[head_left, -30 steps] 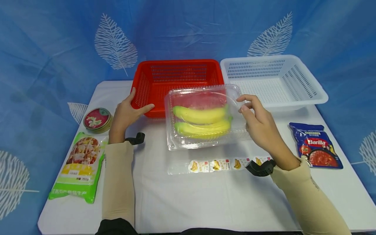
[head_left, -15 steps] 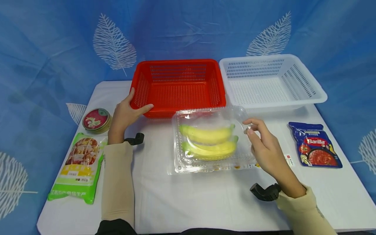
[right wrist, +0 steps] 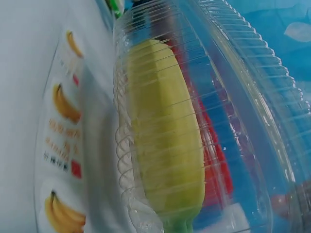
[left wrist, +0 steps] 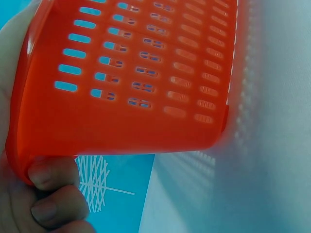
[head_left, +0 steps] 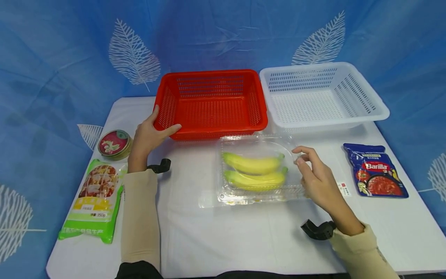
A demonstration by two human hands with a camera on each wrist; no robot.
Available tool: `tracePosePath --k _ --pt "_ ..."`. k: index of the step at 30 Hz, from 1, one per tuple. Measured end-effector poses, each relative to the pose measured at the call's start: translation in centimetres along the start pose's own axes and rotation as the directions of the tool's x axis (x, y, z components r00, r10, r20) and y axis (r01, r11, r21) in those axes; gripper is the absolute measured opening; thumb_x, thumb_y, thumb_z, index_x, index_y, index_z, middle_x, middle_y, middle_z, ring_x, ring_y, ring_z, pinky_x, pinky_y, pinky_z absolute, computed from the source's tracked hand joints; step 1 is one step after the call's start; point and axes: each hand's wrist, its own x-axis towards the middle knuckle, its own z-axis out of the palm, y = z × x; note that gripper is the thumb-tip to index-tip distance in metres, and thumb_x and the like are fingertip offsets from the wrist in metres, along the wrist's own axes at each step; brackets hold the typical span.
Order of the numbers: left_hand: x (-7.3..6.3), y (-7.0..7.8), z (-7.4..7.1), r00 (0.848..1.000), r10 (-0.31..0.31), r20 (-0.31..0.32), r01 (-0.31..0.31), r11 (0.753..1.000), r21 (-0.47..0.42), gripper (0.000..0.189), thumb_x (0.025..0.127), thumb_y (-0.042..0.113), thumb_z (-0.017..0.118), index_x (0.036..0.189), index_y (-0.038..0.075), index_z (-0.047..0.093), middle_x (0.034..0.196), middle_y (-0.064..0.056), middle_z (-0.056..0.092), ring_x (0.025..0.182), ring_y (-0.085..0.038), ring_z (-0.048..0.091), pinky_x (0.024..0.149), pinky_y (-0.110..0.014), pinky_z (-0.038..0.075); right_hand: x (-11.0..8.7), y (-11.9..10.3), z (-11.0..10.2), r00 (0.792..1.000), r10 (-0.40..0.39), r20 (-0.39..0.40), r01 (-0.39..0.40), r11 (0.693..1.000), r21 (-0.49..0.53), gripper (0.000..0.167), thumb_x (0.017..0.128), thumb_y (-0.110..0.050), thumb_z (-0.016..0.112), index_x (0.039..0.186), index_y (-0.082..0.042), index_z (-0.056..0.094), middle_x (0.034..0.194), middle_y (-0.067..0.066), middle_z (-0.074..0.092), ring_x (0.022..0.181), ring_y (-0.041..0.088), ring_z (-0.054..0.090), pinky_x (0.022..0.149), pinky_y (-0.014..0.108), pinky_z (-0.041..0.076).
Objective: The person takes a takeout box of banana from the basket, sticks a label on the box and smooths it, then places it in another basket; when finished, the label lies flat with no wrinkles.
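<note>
My left hand [head_left: 148, 135] grips the left front corner of a red plastic basket [head_left: 216, 134]; in the left wrist view, its fingers curl around the rim. My right hand [head_left: 320, 184] pinches the right edge of a clear plastic clamshell box [head_left: 256, 145] with thumb and fingers. Two bananas, an upper one [head_left: 253, 164] and a lower one [head_left: 258, 181], show through the box. Below the box lies a strip of banana stickers [right wrist: 63, 131], mostly hidden in the head view. Whether the box touches the table cannot be told.
A white basket [head_left: 324, 123] stands right of the red one. At the right lies a blue Barilla pouch [head_left: 378, 172]. A round tin [head_left: 115, 144] and a green food bag [head_left: 93, 201] are at the left. A blue curtain [head_left: 223, 35] hangs behind.
My right hand has brought the clamshell box down, nearer to me and slightly right, away from in front of the red basket and over the sticker strip. My left hand has stayed put.
</note>
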Motion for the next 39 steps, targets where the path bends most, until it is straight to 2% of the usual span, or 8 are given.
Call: tracePosePath --k 14,25,31,34,39 --pt "-0.1 0.1 0.0 1.000 -0.012 0.010 0.013 1.000 -0.015 0.122 0.073 0.082 0.069 0.163 0.032 0.003 0.163 -0.015 0.033 0.140 -0.041 0.041 0.099 -0.058 0.049 1.3 2.5 -0.2 1.000 0.003 -0.014 -0.004 0.997 -0.071 0.033 0.112 -0.030 0.038 0.140 -0.018 0.050 0.121 0.021 0.061 0.059 0.021 0.053 0.055 0.033 0.043" --pt "0.0 0.0 0.0 1.000 -0.028 0.011 0.028 0.999 -0.025 0.123 0.072 0.082 0.069 0.163 0.033 0.002 0.165 -0.014 0.030 0.142 -0.041 0.039 0.099 -0.057 0.049 2.1 4.1 0.0 1.000 -0.002 -0.019 0.001 0.998 -0.057 0.034 0.111 -0.030 0.038 0.140 -0.017 0.051 0.118 0.019 0.061 0.061 0.020 0.054 0.057 0.032 0.044" --pt "-0.1 -0.1 0.1 0.999 -0.038 0.002 0.038 0.999 -0.032 0.123 0.072 0.081 0.070 0.162 0.033 0.002 0.165 -0.013 0.030 0.142 -0.040 0.039 0.099 -0.057 0.050 2.6 4.7 0.0 1.000 -0.009 -0.027 0.007 0.998 -0.067 0.034 0.111 -0.029 0.039 0.141 -0.016 0.050 0.121 0.021 0.060 0.061 0.021 0.053 0.058 0.032 0.044" --pt "-0.1 -0.1 0.1 0.999 -0.037 -0.002 0.037 0.999 -0.031 0.122 0.072 0.081 0.070 0.163 0.033 0.003 0.164 -0.013 0.031 0.141 -0.039 0.040 0.098 -0.056 0.050 2.8 4.9 0.0 0.999 -0.003 -0.038 0.001 0.997 -0.071 0.034 0.111 -0.029 0.040 0.141 -0.018 0.051 0.122 0.021 0.060 0.056 0.019 0.051 0.055 0.032 0.042" --pt "0.0 0.0 0.1 1.000 -0.028 0.000 0.028 0.999 -0.032 0.120 0.074 0.079 0.071 0.163 0.032 0.004 0.164 -0.013 0.032 0.141 -0.039 0.040 0.099 -0.056 0.050 2.8 5.2 0.4 0.994 0.038 -0.100 -0.040 0.999 -0.021 0.032 0.109 -0.031 0.046 0.139 -0.023 0.054 0.121 0.017 0.062 0.039 0.012 0.040 0.041 0.030 0.037"
